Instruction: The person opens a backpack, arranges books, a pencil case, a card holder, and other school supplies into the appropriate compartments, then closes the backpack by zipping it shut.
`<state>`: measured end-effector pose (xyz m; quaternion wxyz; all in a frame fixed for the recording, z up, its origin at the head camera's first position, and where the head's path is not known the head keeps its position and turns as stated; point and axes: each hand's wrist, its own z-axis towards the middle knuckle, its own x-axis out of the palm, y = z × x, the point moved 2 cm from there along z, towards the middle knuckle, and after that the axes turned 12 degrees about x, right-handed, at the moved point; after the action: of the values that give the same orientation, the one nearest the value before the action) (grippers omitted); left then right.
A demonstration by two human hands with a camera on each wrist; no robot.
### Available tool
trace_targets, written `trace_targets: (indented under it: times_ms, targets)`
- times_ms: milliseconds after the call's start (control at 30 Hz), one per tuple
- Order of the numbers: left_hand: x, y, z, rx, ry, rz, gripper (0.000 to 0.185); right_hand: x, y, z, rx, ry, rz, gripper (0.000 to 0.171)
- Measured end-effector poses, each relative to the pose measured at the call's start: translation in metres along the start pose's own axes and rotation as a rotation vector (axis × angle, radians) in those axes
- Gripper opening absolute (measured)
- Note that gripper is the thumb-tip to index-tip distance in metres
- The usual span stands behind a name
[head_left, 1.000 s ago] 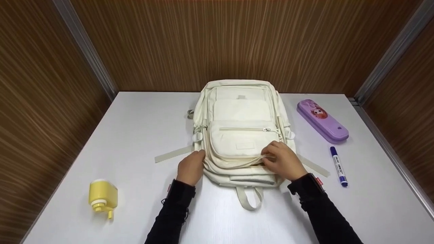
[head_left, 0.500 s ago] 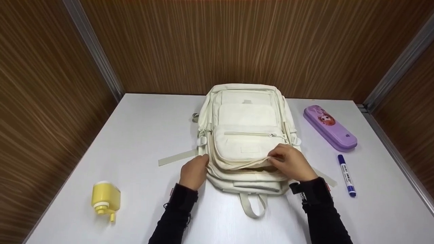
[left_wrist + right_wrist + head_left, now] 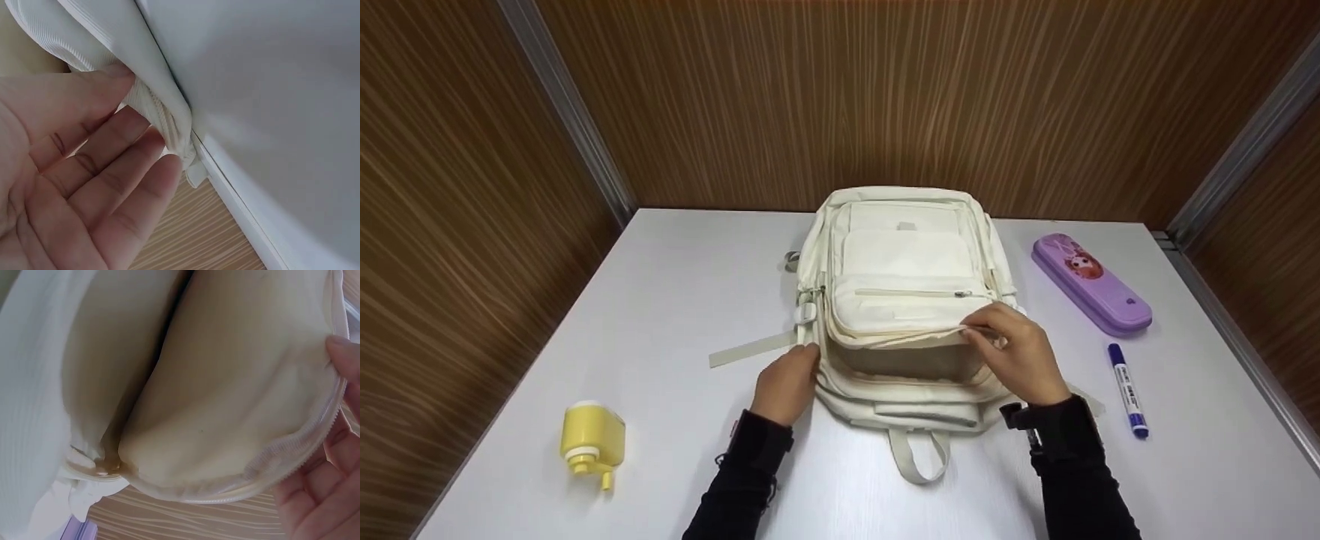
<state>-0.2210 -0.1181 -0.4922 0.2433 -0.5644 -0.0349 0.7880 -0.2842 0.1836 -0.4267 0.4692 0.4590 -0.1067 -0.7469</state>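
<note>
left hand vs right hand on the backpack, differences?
The left hand grips the side of the backpack; the right hand pinches the edge of its open front flap. In the head view, the left hand is mostly outside the backpack's outline; the right hand partly overlaps its open compartment. Both hold the backpack's fabric.

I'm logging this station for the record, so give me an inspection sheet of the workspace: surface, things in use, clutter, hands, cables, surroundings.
Surface: white table; no spill seen.
Things in use: cream backpack lying front side up, one compartment open, its flap lifted.
Clutter: purple case and blue marker right of the backpack; yellow container to the left.
Hands: left hand grips the backpack's left edge; right hand pinches the flap's edge.
Cables: nothing seen on the table.
Surroundings: wood-grain panels at the back and both sides, with metal strips at the corners.
</note>
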Motion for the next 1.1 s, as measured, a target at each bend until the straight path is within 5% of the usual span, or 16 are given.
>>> trace_targets:
  times_ms: [200,400,533,667,767,933,1000,1100]
  targets:
    - [-0.024,-0.007,-0.016,0.028,-0.04,0.029,0.013,0.003,-0.002,-0.002,0.023,0.02,0.01,0.013]
    - [-0.07,-0.008,-0.053,0.1,-0.214,0.202,0.034,0.004,-0.001,-0.002,0.041,0.025,0.022,0.012]
    - [-0.106,0.008,-0.078,0.042,-0.293,0.325,0.048,0.003,-0.002,-0.001,0.043,0.031,0.024,0.01]
    - [-0.134,0.036,-0.103,-0.092,-0.316,0.377,0.066,0.002,-0.003,0.0,0.045,0.027,0.023,0.01]
    - [-0.146,0.06,-0.12,-0.269,-0.239,0.329,0.08,0.001,-0.002,0.0,0.058,0.027,0.027,0.009]
    - [-0.153,0.094,-0.138,-0.576,0.115,0.096,0.1,0.001,-0.001,0.0,0.082,0.036,0.037,0.009]
    - [-0.153,0.103,-0.142,-0.628,0.206,0.021,0.1,0.002,-0.001,-0.001,0.086,0.04,0.039,0.009]
    - [-0.152,0.111,-0.144,-0.656,0.228,-0.014,0.089,0.003,-0.002,-0.001,0.093,0.049,0.041,0.009]
